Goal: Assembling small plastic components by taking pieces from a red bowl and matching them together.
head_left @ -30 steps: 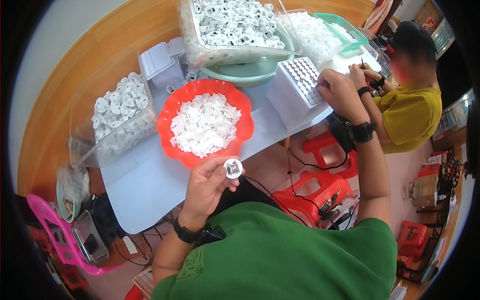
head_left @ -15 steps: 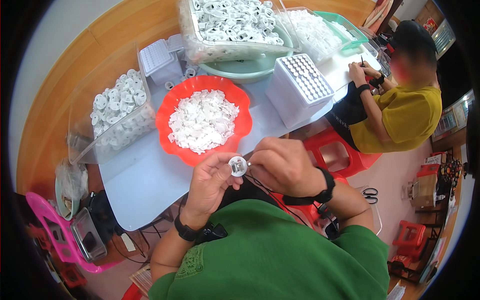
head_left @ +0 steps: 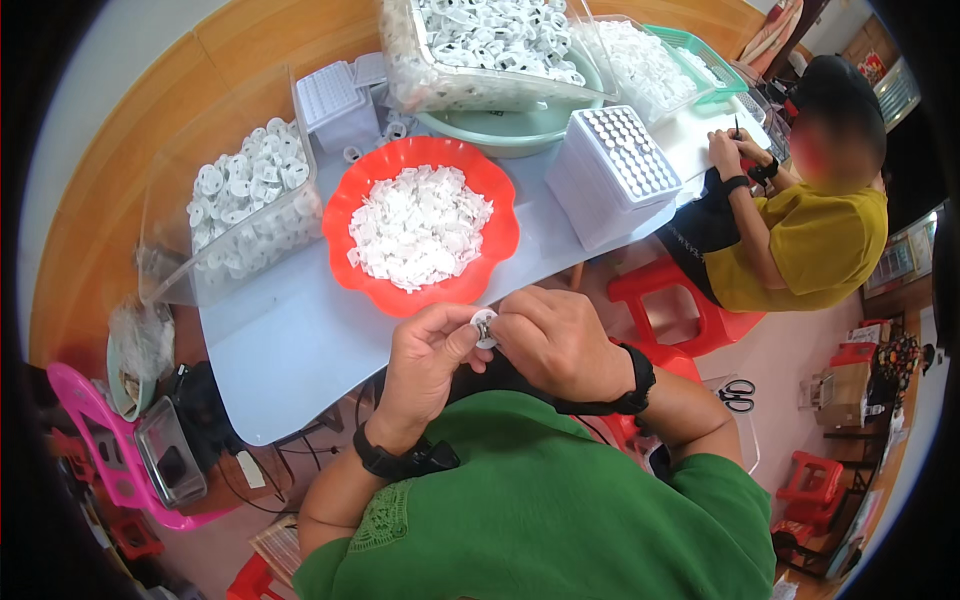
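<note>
Close in front of my body, my left hand (head_left: 422, 362) pinches a small round white plastic part (head_left: 485, 318) between thumb and fingers. Metal or dark bits show in its middle. My right hand (head_left: 562, 345) is closed against the part's right side; whatever its fingertips grip is hidden. Just beyond my hands stands a red scalloped bowl (head_left: 508, 235) heaped with small flat white plastic pieces (head_left: 415, 225).
A clear bin (head_left: 180, 285) of round white parts stands left on the pale blue table (head_left: 270, 370). Farther back, a tilted bin (head_left: 410, 90) rests on a green basin (head_left: 510, 145). Right are a white box (head_left: 600, 200) and a person in yellow (head_left: 810, 240) on a red stool (head_left: 640, 290).
My right hand has moved in against the round part, which is now turned and partly covered by fingers. The thin tip seen at the right fingertips is hidden. The view has shifted slightly.
</note>
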`<act>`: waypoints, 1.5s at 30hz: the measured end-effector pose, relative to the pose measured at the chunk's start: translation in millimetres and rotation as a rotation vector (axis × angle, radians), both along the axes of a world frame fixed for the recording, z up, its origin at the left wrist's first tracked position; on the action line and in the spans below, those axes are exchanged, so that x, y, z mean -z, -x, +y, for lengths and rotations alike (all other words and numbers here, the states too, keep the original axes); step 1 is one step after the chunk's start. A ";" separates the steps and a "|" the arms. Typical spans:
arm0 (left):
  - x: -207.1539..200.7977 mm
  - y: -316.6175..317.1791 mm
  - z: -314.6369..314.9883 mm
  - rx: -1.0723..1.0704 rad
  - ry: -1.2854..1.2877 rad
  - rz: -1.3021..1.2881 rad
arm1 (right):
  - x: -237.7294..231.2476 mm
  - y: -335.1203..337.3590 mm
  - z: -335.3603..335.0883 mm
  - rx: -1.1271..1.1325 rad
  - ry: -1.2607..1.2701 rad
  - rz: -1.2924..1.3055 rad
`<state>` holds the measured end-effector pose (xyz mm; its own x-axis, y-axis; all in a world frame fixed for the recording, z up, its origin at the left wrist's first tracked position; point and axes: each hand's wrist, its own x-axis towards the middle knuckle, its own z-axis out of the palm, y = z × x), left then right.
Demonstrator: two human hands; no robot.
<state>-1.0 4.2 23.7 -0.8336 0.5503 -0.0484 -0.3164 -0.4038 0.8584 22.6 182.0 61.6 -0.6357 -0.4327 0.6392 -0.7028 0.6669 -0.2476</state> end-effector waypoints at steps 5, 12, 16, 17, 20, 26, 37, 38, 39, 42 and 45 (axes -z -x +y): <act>0.8 -0.3 0.1 -0.020 0.016 0.020 | -1.6 3.0 -1.6 -0.017 -0.026 -0.086; 5.9 -1.3 -0.8 0.013 0.064 0.010 | 4.9 0.8 0.5 -0.015 -0.074 -0.162; 5.3 -2.5 1.0 0.024 0.084 -0.036 | 2.5 2.5 6.9 -0.071 -0.087 -0.211; 5.5 -2.7 1.2 0.026 0.095 -0.039 | 2.1 3.3 8.2 -0.090 -0.093 -0.217; 5.3 -3.6 4.0 0.041 0.104 -0.037 | 2.5 4.5 13.2 -0.125 -0.050 -0.252; 1.3 -1.3 9.3 0.033 0.099 -0.023 | 2.3 7.8 18.2 -0.147 0.160 -0.372; 1.4 -0.6 15.4 -0.055 0.186 0.070 | 12.6 7.3 14.9 -0.029 0.148 -0.367; 1.9 -0.1 15.9 -0.054 0.190 0.064 | 12.7 7.4 14.9 -0.020 0.156 -0.358; 2.5 0.2 16.0 -0.054 0.191 0.062 | 14.0 7.7 15.1 -0.020 0.157 -0.360; 2.9 1.5 15.4 -0.042 0.189 0.086 | 15.6 10.6 17.5 -0.016 0.299 -0.448; 3.5 2.4 12.5 -0.010 0.192 0.082 | 17.8 18.3 24.8 -0.070 0.719 -1.099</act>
<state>-3.4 16.7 20.2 -0.8443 0.5295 -0.0829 -0.2389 -0.2333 0.9426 4.3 206.8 43.8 -0.9588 -0.2681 -0.0942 0.0645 0.1173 -0.9910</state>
